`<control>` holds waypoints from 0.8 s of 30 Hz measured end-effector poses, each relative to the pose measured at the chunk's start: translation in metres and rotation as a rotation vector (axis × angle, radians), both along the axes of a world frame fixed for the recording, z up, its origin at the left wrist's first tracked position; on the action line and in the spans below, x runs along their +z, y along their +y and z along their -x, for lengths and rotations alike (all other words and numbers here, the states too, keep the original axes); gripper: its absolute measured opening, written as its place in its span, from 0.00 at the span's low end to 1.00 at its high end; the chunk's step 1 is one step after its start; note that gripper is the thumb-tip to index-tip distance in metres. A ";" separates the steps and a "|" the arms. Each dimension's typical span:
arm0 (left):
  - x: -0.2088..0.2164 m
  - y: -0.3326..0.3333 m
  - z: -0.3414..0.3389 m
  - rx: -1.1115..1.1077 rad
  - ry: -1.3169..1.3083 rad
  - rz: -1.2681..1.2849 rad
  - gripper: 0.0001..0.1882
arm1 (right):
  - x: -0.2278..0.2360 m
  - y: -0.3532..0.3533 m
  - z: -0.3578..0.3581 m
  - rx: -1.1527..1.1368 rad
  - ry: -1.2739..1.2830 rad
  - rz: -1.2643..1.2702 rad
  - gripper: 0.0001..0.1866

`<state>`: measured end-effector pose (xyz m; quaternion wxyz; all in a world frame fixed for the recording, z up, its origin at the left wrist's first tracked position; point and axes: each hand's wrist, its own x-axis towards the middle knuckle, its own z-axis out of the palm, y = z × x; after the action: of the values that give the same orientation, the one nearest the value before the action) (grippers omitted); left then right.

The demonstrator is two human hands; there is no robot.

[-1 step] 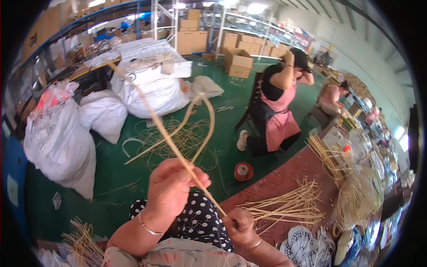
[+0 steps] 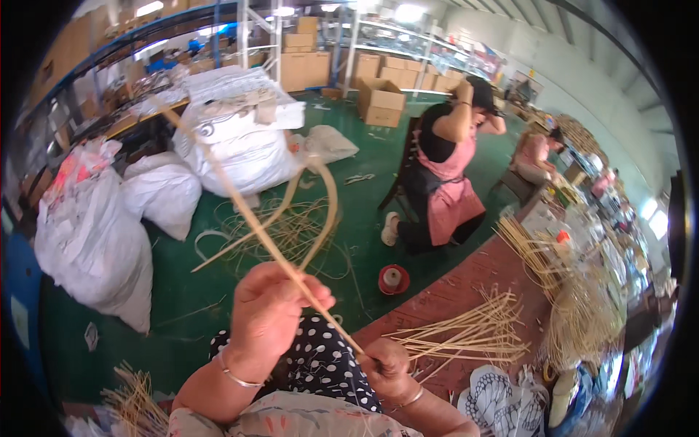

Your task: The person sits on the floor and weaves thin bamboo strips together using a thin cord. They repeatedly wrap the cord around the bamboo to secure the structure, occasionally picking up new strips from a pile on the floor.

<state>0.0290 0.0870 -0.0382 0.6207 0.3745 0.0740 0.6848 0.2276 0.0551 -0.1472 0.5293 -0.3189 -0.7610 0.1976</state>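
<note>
A long pale strip (image 2: pixel 240 207), like split bamboo or rattan, slants from the upper left down to my hands. My left hand (image 2: pixel 266 309) pinches it partway along. Close by, its lower end meets the closed fingers of my right hand (image 2: pixel 386 366), where a small dark bit shows that I cannot make out. Beyond my left hand rises a bent loop of strip (image 2: pixel 332 207), its lower part running down to my fingers. Whether the loop and the straight strip are one piece, I cannot tell. Polka-dot cloth (image 2: pixel 331 357) covers my lap beneath both hands.
Loose strips (image 2: pixel 473 328) lie on a reddish board (image 2: pixel 429 298) at my right, beside butterfly-patterned pieces (image 2: pixel 502 400). Coiled strips (image 2: pixel 277 229) and a red bowl (image 2: pixel 394 280) rest on the green floor. White sacks (image 2: pixel 95 240) stand left. A person in a pink apron (image 2: pixel 448 207) sits ahead.
The whole view has shifted slightly, so most things stand a little farther left. My hands keep nearly the same hold on the strip.
</note>
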 end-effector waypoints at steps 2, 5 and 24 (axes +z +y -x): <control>0.010 -0.006 0.000 0.125 0.101 -0.010 0.05 | 0.000 0.003 0.007 0.021 -0.011 -0.056 0.10; 0.025 -0.008 0.010 0.230 0.142 -0.088 0.05 | 0.010 0.008 0.015 0.028 -0.006 -0.108 0.13; 0.094 -0.012 0.184 1.130 0.060 -0.356 0.11 | 0.123 -0.041 0.002 1.718 0.241 0.434 0.13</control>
<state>-0.1548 0.0748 0.0553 0.0849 0.3947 0.1635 0.9001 0.2253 0.0137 -0.0243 0.2032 0.2907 -0.6224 0.6977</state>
